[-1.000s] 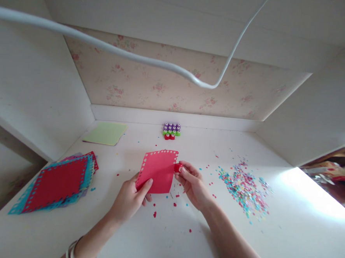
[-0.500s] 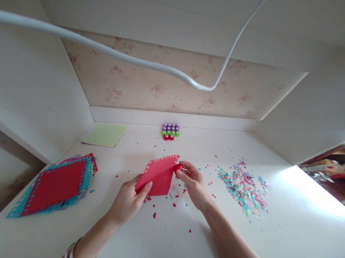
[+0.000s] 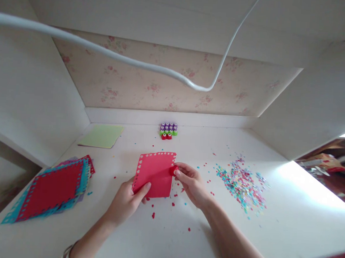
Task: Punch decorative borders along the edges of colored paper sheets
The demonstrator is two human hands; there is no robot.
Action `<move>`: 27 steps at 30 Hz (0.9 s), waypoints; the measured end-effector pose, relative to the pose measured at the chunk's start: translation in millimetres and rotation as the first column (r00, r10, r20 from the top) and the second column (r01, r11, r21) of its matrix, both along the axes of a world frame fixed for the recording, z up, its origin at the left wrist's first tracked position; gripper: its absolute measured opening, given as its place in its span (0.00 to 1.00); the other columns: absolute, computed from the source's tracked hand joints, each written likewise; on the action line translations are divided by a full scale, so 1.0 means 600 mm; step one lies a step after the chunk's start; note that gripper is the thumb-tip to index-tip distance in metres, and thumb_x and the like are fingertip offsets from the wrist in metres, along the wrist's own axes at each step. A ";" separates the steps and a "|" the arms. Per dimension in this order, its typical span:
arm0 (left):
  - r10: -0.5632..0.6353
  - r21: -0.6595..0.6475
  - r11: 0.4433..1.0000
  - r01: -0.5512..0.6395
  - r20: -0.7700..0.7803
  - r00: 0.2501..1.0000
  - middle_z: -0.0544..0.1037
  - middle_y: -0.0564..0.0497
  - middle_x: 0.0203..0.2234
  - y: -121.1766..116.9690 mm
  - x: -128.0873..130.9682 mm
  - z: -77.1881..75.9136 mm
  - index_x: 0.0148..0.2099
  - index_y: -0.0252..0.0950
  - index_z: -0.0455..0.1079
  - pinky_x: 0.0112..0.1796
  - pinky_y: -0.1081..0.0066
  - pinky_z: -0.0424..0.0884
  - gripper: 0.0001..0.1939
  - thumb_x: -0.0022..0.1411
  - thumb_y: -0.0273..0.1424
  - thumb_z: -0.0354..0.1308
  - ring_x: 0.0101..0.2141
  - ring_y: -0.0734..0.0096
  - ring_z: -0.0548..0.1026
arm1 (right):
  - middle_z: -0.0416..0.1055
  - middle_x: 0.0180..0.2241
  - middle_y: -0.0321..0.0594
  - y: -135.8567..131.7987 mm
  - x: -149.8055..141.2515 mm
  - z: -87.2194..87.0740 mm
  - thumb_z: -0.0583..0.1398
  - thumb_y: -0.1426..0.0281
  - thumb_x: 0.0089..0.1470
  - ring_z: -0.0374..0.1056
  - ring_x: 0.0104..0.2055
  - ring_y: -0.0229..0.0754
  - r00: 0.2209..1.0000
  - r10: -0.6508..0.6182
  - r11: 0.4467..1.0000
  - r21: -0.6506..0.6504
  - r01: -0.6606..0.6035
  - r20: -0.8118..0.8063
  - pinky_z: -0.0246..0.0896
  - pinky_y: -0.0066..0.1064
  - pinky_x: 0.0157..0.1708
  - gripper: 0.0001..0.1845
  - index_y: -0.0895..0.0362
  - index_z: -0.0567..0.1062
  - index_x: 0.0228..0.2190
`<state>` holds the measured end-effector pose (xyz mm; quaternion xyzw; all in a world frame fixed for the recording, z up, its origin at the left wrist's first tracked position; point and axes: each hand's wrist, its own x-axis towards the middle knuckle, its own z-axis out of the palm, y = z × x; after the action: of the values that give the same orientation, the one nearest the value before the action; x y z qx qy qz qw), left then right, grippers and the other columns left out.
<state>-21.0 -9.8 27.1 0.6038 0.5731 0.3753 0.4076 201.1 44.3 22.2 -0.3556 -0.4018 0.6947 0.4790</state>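
Note:
A red sheet of paper (image 3: 157,173) is raised above the white desk, with punched holes along its left and top edges. My left hand (image 3: 131,198) grips its lower left corner, thumb on top and fingers underneath. Between the thumb and fingers of my right hand (image 3: 191,182) is a small red craft punch (image 3: 174,170), set on the paper's right edge near the top corner. Little red punched bits (image 3: 153,215) lie on the desk below the paper.
Punched red, blue and purple sheets (image 3: 53,188) are stacked at the left. Pale green paper (image 3: 102,136) lies behind them. Several purple, green and red punches (image 3: 168,131) stand in rows at the back. Confetti (image 3: 245,184) is heaped right. A white cable (image 3: 153,67) crosses above.
The red paper has turned and tilted so its face shows flatter and its left edge more upright. The red punch stays at the right edge, slightly lower along it.

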 end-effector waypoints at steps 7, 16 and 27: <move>0.027 -0.071 0.997 -0.019 0.106 0.994 0.73 0.54 0.17 0.002 -0.004 -0.010 0.35 0.35 0.68 0.22 0.74 0.64 0.16 0.63 0.44 0.56 0.19 0.70 0.70 | 0.77 0.37 0.38 -0.003 0.000 0.008 0.69 0.64 0.50 0.71 0.36 0.37 0.996 0.037 0.998 -0.047 -0.040 -0.078 0.62 0.31 0.40 0.14 0.53 0.76 0.40; -0.026 -0.126 0.991 0.043 0.134 0.991 0.72 0.54 0.17 0.003 -0.005 -0.015 0.33 0.35 0.68 0.21 0.74 0.62 0.18 0.61 0.46 0.57 0.19 0.72 0.68 | 0.78 0.40 0.41 0.000 0.004 -0.005 0.68 0.66 0.51 0.72 0.41 0.41 0.997 0.069 0.998 -0.010 -0.069 -0.032 0.64 0.34 0.44 0.16 0.54 0.78 0.43; -0.054 -0.129 0.989 0.071 0.129 0.990 0.72 0.54 0.19 0.003 -0.004 -0.018 0.34 0.35 0.68 0.23 0.73 0.63 0.18 0.62 0.46 0.56 0.21 0.71 0.68 | 0.77 0.43 0.43 -0.004 0.001 0.012 0.69 0.69 0.48 0.72 0.43 0.42 0.988 0.145 0.989 -0.021 -0.147 -0.060 0.64 0.33 0.46 0.17 0.55 0.79 0.42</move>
<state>-23.3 -7.8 16.5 0.5683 0.5510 0.3603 0.4936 201.6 41.9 29.3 -0.3110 -0.4037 0.7430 0.4339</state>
